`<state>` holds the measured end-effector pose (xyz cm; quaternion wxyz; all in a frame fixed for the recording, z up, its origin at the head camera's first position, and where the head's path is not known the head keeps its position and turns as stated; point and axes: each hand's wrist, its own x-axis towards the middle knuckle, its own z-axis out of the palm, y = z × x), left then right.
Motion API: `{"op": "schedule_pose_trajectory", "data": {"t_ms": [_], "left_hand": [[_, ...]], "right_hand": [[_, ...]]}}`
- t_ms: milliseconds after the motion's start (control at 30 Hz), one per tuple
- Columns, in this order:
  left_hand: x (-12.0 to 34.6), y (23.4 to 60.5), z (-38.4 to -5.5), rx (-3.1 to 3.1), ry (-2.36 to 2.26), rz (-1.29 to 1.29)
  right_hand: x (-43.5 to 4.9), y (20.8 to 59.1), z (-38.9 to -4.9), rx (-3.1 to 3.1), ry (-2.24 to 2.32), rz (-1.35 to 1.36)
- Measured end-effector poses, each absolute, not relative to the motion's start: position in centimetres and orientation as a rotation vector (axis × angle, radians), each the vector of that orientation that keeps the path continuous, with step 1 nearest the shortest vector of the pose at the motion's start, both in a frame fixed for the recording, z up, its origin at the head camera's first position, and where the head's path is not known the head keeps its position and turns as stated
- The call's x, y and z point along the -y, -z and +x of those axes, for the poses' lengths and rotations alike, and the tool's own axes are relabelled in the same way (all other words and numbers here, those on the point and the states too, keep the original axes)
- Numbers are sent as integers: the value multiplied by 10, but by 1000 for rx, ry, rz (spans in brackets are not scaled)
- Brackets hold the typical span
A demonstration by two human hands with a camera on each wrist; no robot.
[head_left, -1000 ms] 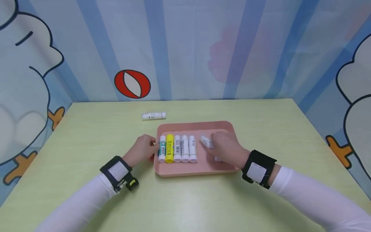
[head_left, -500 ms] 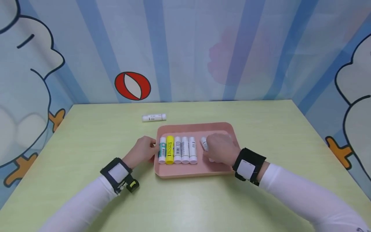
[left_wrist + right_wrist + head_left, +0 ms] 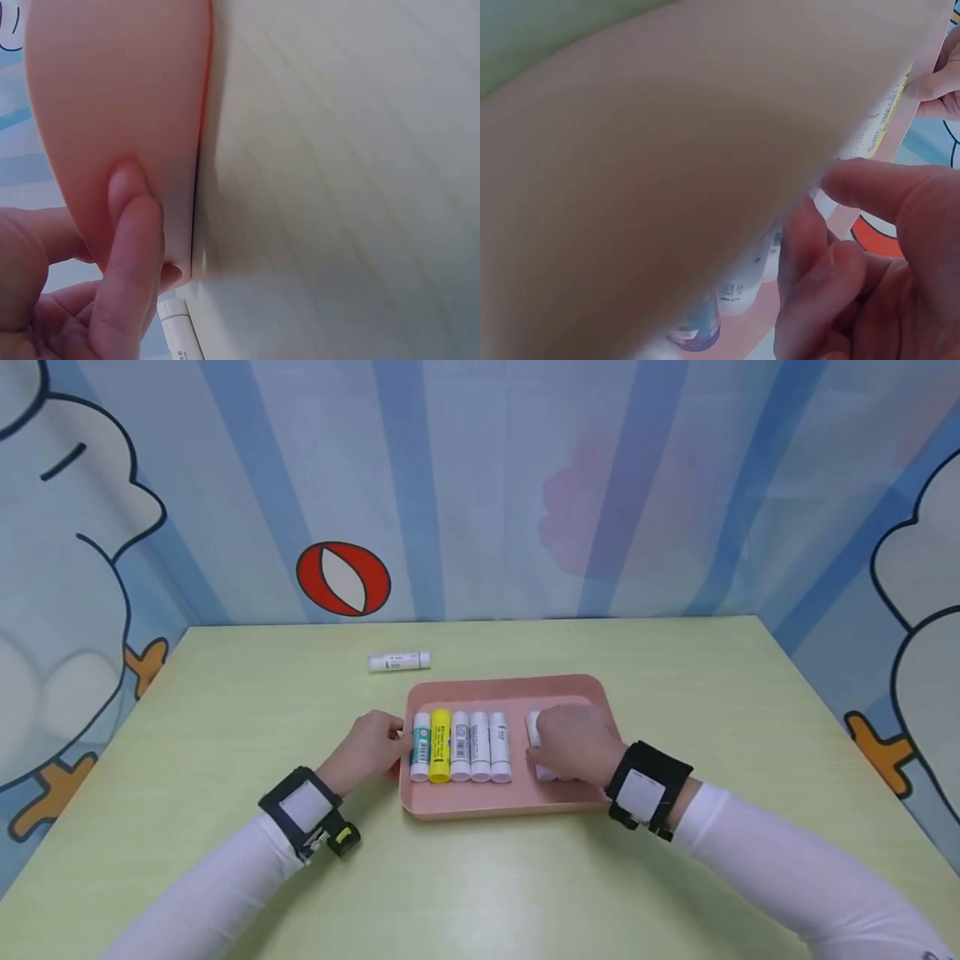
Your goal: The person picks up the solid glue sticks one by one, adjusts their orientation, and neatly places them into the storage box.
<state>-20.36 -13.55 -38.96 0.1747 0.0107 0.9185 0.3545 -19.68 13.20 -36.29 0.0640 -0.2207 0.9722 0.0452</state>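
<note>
My left hand point(image 3: 367, 745) holds the left rim of the pink tray point(image 3: 457, 806). In the left wrist view its fingers point(image 3: 135, 247) press the tray's outer wall. Side by side in the tray's left half lie a teal-and-white glue stick point(image 3: 420, 747), a yellow glue stick point(image 3: 440, 746) and three white ones point(image 3: 479, 747). Over the tray's right half, my right hand point(image 3: 581, 743) grips another white glue stick point(image 3: 533, 725), partly covered by the fingers. Under that hand, the right wrist view shows more sticks, one with a dark bluish end point(image 3: 699, 330); their lower parts are hidden.
A single white glue stick point(image 3: 399, 662) lies on the pale table point(image 3: 300, 652) behind the tray's left corner. A blue striped backdrop point(image 3: 480, 485) rises along the table's far edge, with printed panels at both sides.
My right hand has shifted slightly left, and the white glue stick at its fingers has turned from slanted to nearly parallel with the row. The left hand stays on the tray.
</note>
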Motion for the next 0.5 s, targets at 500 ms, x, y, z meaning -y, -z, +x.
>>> {"op": "schedule_pose_trajectory", "data": {"t_ms": [500], "left_hand": [[136, 390, -204, -2599, -993, 32]], "right_hand": [[-184, 352, -202, -3045, 246, -398]]}}
